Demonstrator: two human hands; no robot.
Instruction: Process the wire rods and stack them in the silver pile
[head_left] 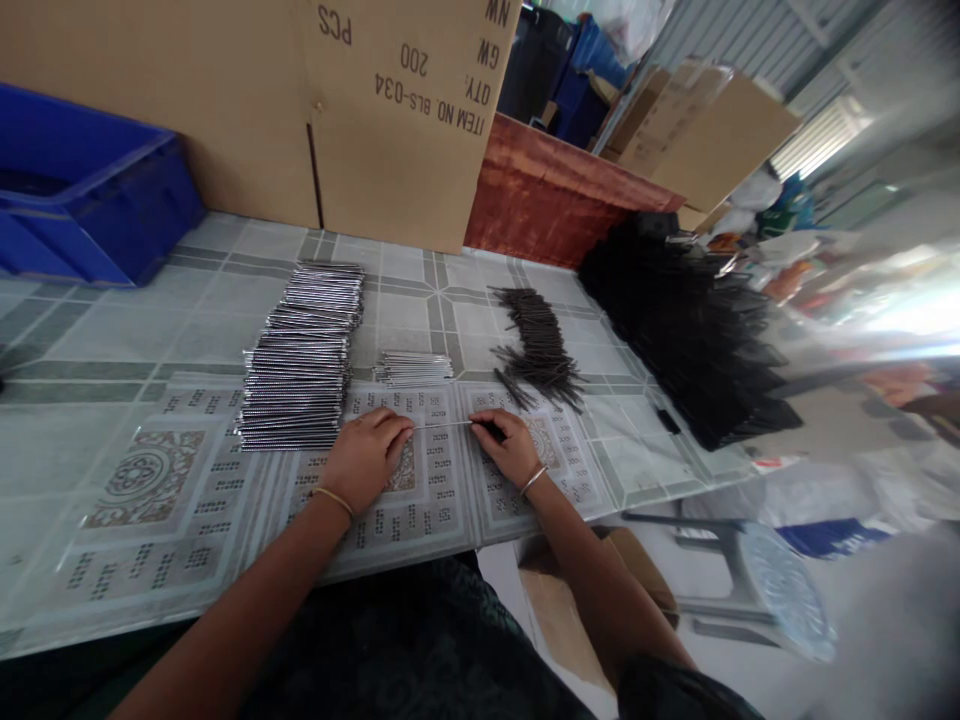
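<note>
My left hand (366, 455) pinches the left end of a thin pale rod (442, 426) held level above the patterned table cover. At its right end, the fingers of my right hand (510, 450) are closed, with something dark at the fingertips. Left of my hands lies a long row of shiny metal rods (304, 350). A small bundle of silvery rods (415, 369) sits just beyond my hands. Farther right is a curved pile of short dark sticks (541, 340).
A blue bin (142, 200) stands at the back left, beside a large printed carton (405, 130). A big black heap (675, 320) covers the table's right end. Below the right edge are a stool (787, 590) and an open carton (555, 600).
</note>
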